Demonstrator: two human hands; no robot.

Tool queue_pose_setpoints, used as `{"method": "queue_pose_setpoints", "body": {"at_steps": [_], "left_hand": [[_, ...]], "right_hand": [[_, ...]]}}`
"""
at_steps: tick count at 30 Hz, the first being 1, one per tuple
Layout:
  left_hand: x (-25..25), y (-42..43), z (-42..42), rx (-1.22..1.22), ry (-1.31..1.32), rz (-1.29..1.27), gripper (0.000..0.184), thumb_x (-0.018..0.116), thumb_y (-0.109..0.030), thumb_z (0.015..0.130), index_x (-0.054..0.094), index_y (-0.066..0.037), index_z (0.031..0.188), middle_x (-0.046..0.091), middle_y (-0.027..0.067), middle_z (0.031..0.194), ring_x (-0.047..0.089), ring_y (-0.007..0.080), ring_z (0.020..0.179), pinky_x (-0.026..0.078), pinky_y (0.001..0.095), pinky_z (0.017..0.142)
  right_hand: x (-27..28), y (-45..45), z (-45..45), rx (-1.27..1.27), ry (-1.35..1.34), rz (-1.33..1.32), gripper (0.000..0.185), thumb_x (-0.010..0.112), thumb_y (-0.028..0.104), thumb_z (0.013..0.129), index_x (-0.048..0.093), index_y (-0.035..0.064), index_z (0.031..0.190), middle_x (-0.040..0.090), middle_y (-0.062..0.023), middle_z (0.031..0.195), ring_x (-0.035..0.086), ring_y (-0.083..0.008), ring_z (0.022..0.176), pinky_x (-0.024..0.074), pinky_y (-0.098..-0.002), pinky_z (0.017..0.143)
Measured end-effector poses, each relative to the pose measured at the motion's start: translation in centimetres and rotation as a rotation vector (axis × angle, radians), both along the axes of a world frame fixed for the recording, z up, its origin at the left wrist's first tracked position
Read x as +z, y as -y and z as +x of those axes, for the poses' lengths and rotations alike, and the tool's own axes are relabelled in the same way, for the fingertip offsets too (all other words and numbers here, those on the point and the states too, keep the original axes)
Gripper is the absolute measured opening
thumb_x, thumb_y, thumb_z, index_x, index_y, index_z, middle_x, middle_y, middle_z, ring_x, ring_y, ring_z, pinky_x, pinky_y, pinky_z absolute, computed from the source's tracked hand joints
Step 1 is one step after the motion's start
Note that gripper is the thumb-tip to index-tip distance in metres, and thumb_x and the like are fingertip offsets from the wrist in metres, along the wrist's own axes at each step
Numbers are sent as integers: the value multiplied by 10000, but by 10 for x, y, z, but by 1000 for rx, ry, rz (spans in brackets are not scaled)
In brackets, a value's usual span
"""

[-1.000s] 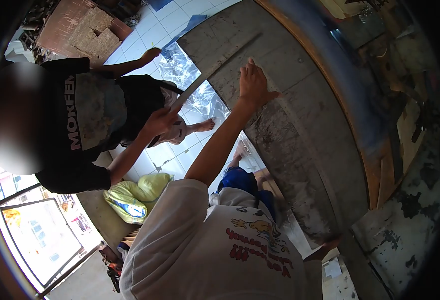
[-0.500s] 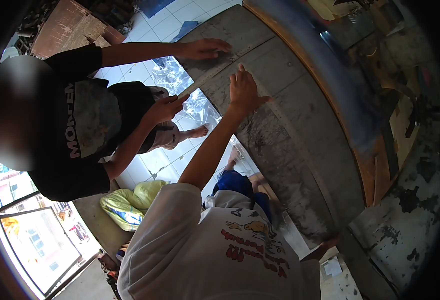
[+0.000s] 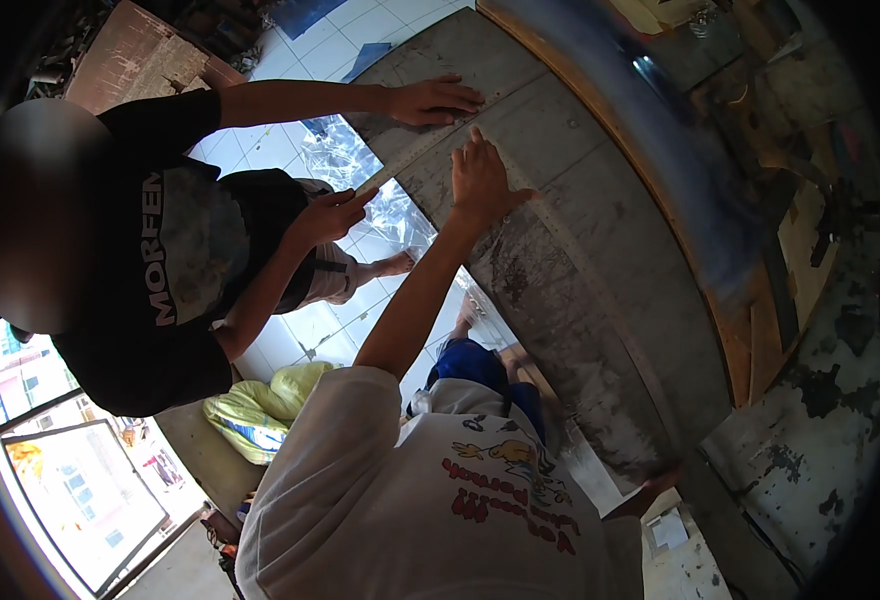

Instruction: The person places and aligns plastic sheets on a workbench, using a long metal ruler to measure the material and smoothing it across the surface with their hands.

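Note:
A long pale ruler (image 3: 608,290) lies along a dark grey, stained board (image 3: 570,150), looking curved in this lens. My left hand (image 3: 480,178) rests near the ruler's far end, fingers stretched out, thumb spread onto it. By the near end, at the board's edge, is my right hand (image 3: 657,488); it is dark and partly hidden, so its fingers are unclear. A second ruler (image 3: 415,155) crosses the board beyond my left hand. A co-worker's one hand (image 3: 438,100) lies flat beside it, and the other hand (image 3: 340,212) holds its outer end.
The co-worker in a black shirt (image 3: 175,240) stands across on the left. A curved wooden edge (image 3: 650,190) runs along the board's right side. Clear plastic sheeting (image 3: 345,150) lies on the white tiled floor (image 3: 360,320). A yellow-green sack (image 3: 270,405) sits near the window.
The co-worker has leaned nearer, and their flat hand has slid right along the board beside the second ruler. My hands stay almost in place.

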State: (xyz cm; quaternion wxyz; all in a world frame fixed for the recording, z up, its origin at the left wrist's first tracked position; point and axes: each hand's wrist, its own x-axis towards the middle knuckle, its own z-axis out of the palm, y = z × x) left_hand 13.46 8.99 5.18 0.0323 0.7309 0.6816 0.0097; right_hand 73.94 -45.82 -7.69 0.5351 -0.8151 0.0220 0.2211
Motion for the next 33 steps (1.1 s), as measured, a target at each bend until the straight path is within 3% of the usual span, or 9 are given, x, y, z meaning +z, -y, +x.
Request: {"method": "queue_pose_setpoints", "body": {"at_steps": [4,13,17,23,26,33], "left_hand": [[2,0,-2,-13,56,-27,1123,598,-743,633,358,158,1258,267,299,1401,358,327,1241,250,425,1005],[4,0,-5,-7,73,-43,1099,607,-729,642,364,150,1256,264,293,1402,354,325,1246,260,418,999],[0,-1,-8,-5,71,-15,1098,601,-736,639,369,144,1254,258,292,1405,358,325,1243,259,418,1001],[2,-3,-9,-3,55,-39,1107,579,-752,643,362,141,1262,247,286,1411,342,325,1255,248,421,1014],[1,-3,-10,-1,62,-30,1110,571,-758,643,364,139,1262,249,284,1410,341,325,1257,248,419,1014],[4,-4,-11,-10,41,-63,1124,561,-770,641,360,142,1266,255,287,1409,348,326,1256,256,417,1010]], "right_hand": [[12,-14,-15,-44,-12,-14,574,404,432,931,430,24,1333,421,-159,1356,431,-262,1212,304,-394,1044],[47,-43,-56,30,121,-72,592,418,444,922,430,16,1331,411,-161,1368,421,-270,1230,303,-393,1044],[48,-47,-57,-5,40,-4,587,413,439,925,430,16,1331,414,-158,1367,421,-275,1229,298,-395,1047],[33,-28,-46,188,220,-60,590,415,446,921,420,33,1342,417,-148,1365,418,-270,1229,290,-396,1050],[35,-34,-50,69,142,-36,580,416,443,920,428,41,1338,427,-146,1356,425,-268,1221,303,-399,1041],[28,-25,-41,149,195,-34,587,426,450,909,432,49,1337,431,-150,1351,434,-273,1211,316,-406,1031]]}}
